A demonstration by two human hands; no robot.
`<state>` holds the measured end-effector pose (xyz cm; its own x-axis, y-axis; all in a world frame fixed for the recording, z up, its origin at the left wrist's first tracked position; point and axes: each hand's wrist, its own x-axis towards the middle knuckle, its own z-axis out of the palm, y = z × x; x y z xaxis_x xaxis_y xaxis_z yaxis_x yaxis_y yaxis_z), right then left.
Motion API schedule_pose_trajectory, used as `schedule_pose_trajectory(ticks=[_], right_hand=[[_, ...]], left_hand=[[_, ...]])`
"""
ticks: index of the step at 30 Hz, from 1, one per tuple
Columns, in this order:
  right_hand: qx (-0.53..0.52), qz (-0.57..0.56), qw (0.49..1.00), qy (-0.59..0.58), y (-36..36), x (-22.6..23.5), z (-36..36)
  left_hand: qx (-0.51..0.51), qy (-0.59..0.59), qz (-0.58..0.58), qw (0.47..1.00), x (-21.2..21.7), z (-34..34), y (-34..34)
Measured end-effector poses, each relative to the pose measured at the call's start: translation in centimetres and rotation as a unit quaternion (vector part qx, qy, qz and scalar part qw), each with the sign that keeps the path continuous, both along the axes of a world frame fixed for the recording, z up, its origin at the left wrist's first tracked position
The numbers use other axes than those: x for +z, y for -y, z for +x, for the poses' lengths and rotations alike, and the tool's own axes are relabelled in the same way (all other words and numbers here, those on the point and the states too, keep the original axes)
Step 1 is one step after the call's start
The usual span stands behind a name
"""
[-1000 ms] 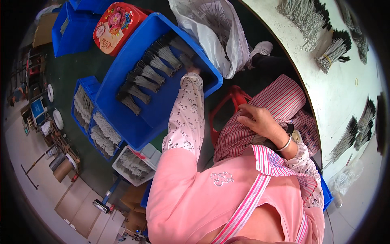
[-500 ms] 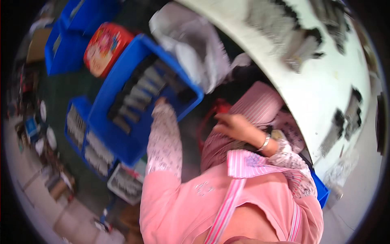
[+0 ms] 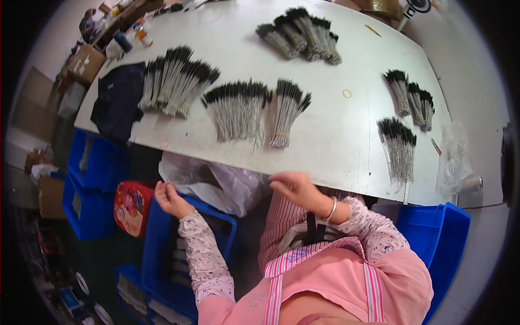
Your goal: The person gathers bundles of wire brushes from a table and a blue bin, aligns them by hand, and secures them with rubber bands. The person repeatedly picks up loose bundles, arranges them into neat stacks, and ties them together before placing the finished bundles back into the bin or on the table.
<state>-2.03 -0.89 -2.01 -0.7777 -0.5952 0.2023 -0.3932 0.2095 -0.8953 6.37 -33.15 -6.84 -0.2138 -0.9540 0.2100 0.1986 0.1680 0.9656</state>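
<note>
Nothing seems to be gripped by the left hand (image 3: 172, 201) or right hand (image 3: 299, 190) (both just loosely curled, tbh), and the black-tipped bundle (image 3: 285, 115) is laid on the white table (image 3: 333, 141), banded presumably so strays are kept together.

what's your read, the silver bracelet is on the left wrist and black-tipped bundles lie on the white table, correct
The wrist is wrong: the head view shows the silver bracelet on the right wrist. Black-tipped bundles do lie on the white table.
</note>
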Motion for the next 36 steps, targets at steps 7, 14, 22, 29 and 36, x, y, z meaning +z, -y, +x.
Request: schedule_pose_trajectory(ticks=[7,14,22,29,36], right_hand=[[-0.31,0.015,0.945,-0.105,-7.7,-0.7,-18.5],[-0.449,0.118,0.875,-0.135,-13.8,-1.1,-36.2],[-0.408,0.154,0.9,0.0,-11.2,1.7,-45.8],[-0.358,0.173,0.917,0.018,-12.4,-4.8,-52.6],[-0.438,0.297,0.848,-0.038,-8.2,-2.7,-47.9]], left_hand=[[-0.274,0.02,-0.027,0.961,9.1,-12.1,-8.8],[-0.451,0.186,0.147,0.86,14.8,-29.3,-15.1],[-0.502,0.288,0.088,0.811,12.5,-50.6,-20.3],[-0.335,0.594,-0.142,0.718,9.0,-59.4,-31.5],[-0.143,0.559,0.014,0.817,5.6,-62.5,-30.0]])
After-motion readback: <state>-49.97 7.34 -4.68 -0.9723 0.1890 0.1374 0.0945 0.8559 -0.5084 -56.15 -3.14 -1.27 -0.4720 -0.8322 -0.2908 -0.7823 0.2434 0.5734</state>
